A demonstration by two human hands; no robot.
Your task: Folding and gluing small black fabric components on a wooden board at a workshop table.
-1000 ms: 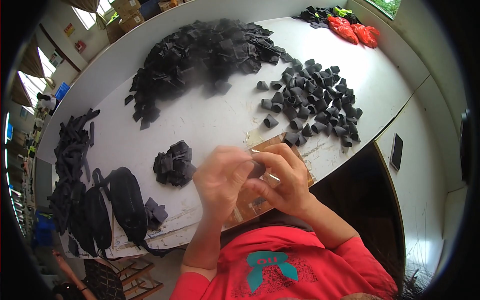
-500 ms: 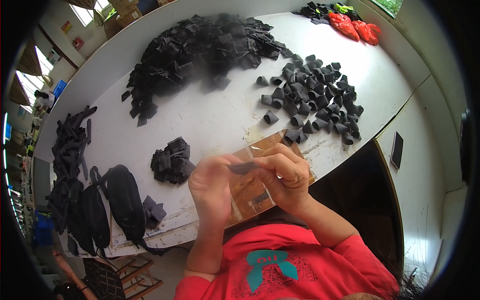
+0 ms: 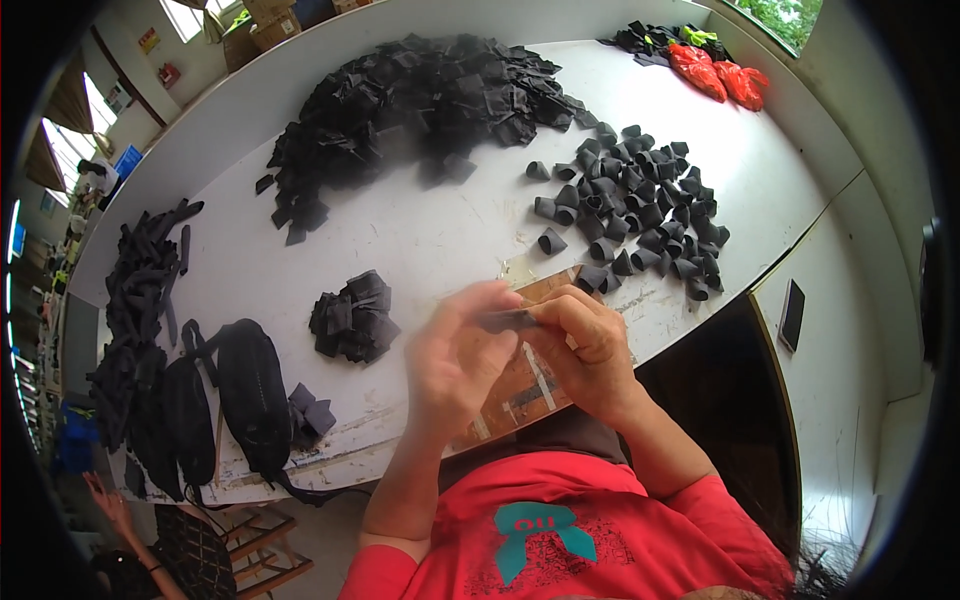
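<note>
Between my hands is a small dark grey fabric piece (image 3: 503,320), partly covered by fingers. My left hand (image 3: 455,350) pinches its left end with thumb and fingers, slightly blurred. My right hand (image 3: 588,345) grips the other end between thumb and bent forefinger. Below both hands lies a brown board (image 3: 520,395) with worn tape patches. Beside the board's far right corner sit several folded, cone-like dark fabric loops (image 3: 640,205) in a loose heap. A small stack of flat dark pieces (image 3: 353,318) lies left of my left hand.
A large mound of black fabric pieces (image 3: 400,100) covers the table's far side. Dark strips (image 3: 145,280) and a black pouch (image 3: 252,400) lie at left. Red plastic bags (image 3: 715,75) sit far right. A phone (image 3: 792,315) rests on the right-hand surface. Another person's arm (image 3: 125,520) shows lower left.
My left hand has moved right and in closer to my right hand, and less of the fabric piece shows. The whole view has shifted a little. At lower left, the other person's hand has risen.
</note>
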